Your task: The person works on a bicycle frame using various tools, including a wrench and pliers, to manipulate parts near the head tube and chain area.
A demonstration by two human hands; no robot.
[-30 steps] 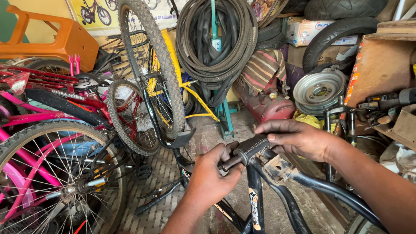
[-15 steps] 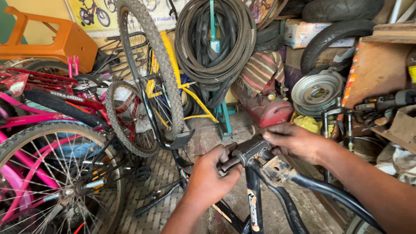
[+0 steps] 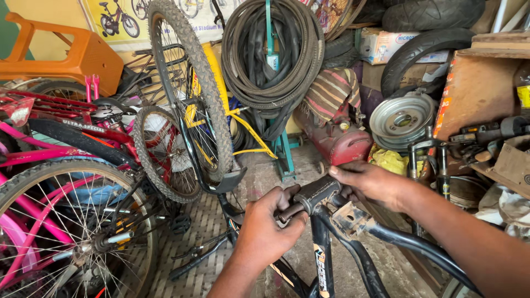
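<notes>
We find a black bicycle frame [image 3: 323,259] in the lower centre of the head view, close under the camera, with its bottom bracket shell [image 3: 316,194] uppermost. The shell is a short, dark, worn metal tube, dusty and scuffed on its top face. Its long axis runs roughly from lower left to upper right across the view, nearly level, with a dark spindle end [image 3: 287,211] protruding from its left end. From the shell, one frame tube bearing a coloured decal drops straight toward the bottom edge, and a second black tube curves away to the lower right. A dirty grey bracket [image 3: 349,219] sits just beside the shell where these tubes meet.

Our left hand [image 3: 270,223] is curled around the spindle end, fingers closed on it, with the thumb lying close to the shell's left end. Our right hand [image 3: 369,183] lies over the right end of the shell, fingers bent and pressed against its upper and far side; we cannot tell how much of the shell the palm encloses.

Behind the hands, on the paved floor, stands a red air compressor tank [image 3: 338,142] with a striped cloth [image 3: 330,94] draped over it. Coiled black tyres [image 3: 248,66] hang on a green stand. A knobbly wheel [image 3: 193,88] stands upright to the left, with pink bicycles [image 3: 49,154] beyond it.
</notes>
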